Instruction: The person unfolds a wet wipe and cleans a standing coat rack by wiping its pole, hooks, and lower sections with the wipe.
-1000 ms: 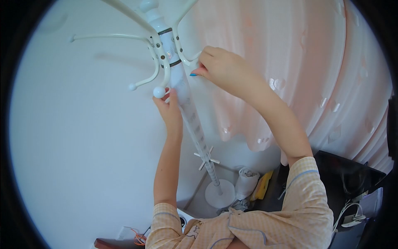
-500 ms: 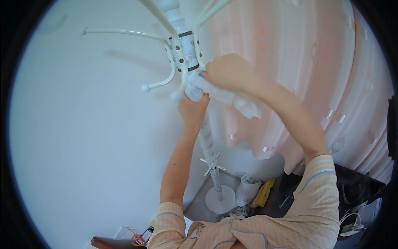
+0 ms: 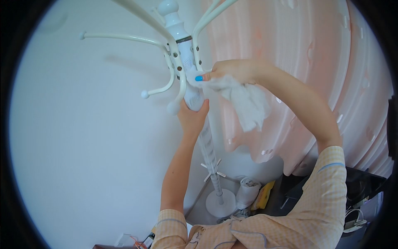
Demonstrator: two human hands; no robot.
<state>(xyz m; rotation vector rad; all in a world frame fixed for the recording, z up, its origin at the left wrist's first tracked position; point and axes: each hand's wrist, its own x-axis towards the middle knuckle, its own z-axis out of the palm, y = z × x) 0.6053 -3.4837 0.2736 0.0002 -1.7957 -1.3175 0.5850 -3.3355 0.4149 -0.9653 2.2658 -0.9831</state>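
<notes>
A white coat rack (image 3: 209, 151) stands upright on a round base, with curved hooks around its top. My left hand (image 3: 193, 118) is wrapped around the post just below the hooks, thumb on its right side. Pinched in my right hand (image 3: 226, 72) is a crumpled white tissue (image 3: 246, 101), part of it pressed against the post between the hooks. Its loose end hangs down to the right. The blue thumbnail shows; the other fingers of that hand are partly hidden.
A pink curtain (image 3: 286, 120) hangs close on the right, and a pale wall (image 3: 83, 145) is at left. Around the rack's base (image 3: 220, 203) are a white roll (image 3: 248, 193) in wrapping and a yellow packet (image 3: 263, 195). A black monitor (image 3: 365, 186) is at lower right.
My right hand has turned and shifted slightly, so the thumb and more of the tissue now show. The tissue's loose end swings lower. My left hand keeps its hold on the post.
</notes>
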